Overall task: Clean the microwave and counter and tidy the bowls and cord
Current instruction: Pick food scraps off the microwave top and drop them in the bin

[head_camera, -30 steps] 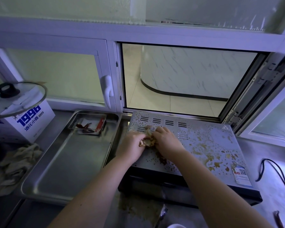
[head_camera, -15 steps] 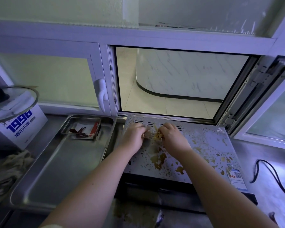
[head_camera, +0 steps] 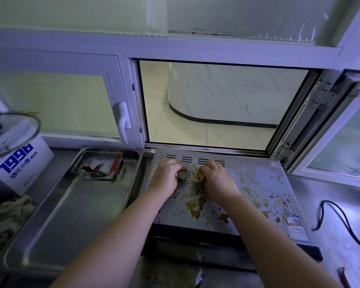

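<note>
The microwave [head_camera: 256, 183] stands below the open window, its grey top spattered with brown-yellow sauce. My left hand [head_camera: 166, 177] grips a dark crumpled wad [head_camera: 182, 175] near the rear vents. My right hand [head_camera: 215, 178] grips a stained, shredded wad of paper [head_camera: 198, 176] beside it. A thick brown smear [head_camera: 196, 205] lies just in front of both hands. The black cord [head_camera: 339, 217] trails over the steel counter [head_camera: 330, 242] at the right.
A steel tray [head_camera: 71, 215] lies left of the microwave, holding a small dish with red chillies [head_camera: 98, 166]. A white box marked 1996 [head_camera: 19, 165] with a glass lid [head_camera: 10, 134] on it and a rag [head_camera: 6, 217] sit far left. Brown spill marks the counter front [head_camera: 166, 273].
Both hands moved from the middle of the microwave top back to the vents and drew slightly apart, leaving the brown smear uncovered in front of them.
</note>
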The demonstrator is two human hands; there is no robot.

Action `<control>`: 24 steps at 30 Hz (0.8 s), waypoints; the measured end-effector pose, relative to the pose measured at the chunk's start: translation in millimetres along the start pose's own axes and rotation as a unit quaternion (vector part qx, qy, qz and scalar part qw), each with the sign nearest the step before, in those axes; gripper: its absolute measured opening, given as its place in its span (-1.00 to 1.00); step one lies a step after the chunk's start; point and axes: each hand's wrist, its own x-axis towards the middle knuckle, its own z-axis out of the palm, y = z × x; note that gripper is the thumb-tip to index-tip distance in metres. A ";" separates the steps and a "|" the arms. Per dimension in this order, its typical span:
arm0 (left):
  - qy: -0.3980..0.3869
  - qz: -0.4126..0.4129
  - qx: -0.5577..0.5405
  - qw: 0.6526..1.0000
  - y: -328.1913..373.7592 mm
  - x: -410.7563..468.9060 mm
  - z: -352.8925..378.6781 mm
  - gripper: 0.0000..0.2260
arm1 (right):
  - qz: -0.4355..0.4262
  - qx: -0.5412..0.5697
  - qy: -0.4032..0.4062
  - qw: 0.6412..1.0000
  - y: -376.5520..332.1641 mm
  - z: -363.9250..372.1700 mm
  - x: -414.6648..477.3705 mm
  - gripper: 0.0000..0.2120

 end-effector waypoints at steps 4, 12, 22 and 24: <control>-0.015 0.004 0.029 0.999 2.3 1.2 2.3 -0.68 | 0.001 0.008 0.007 1.000 0.3 -0.5 -6.0 -0.66; -0.040 0.027 0.073 0.996 8.0 -4.1 3.6 -0.69 | 0.030 -0.002 -0.013 0.999 4.1 -18.9 -24.9 -0.73; -0.123 0.024 0.189 0.974 7.1 -2.5 1.0 -0.68 | 0.028 -0.014 -0.019 0.999 2.5 -18.5 -32.7 -0.64; -0.132 0.042 0.215 0.967 5.5 1.7 0.0 -0.69 | 0.025 -0.015 -0.020 0.999 4.0 -17.6 -31.0 -0.66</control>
